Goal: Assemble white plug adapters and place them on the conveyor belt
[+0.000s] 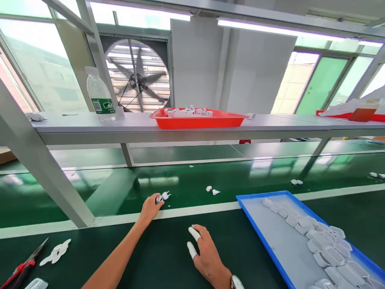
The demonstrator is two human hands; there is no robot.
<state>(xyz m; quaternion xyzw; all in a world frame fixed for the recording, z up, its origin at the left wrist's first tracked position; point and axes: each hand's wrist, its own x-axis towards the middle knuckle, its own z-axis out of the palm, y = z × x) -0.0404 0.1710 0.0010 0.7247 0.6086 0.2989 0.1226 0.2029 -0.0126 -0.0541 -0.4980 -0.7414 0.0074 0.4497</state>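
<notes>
My left hand [151, 209] reaches out over the green belt. Its thumb and fingers are closed on a small white plug-like part [165, 195] with thin prongs pointing away to the right. My right hand [208, 255] hovers above the dark green table, fingers apart, holding nothing. White covers wrap two of its fingertips, and a watch [236, 282] is on the wrist. Right of it lies a blue-rimmed tray [261, 237] with many white plastic housings [323, 241]. Farther along the belt sit two more small white parts [213, 190].
Red-handled pliers [22, 267] and flat white pieces [56, 252] lie at the left. A grey post [45, 156] slants up to a shelf [135, 127] holding a red tray [198, 122] and a bottle [100, 96]. Other white parts [296, 182] rest farther right on the belt.
</notes>
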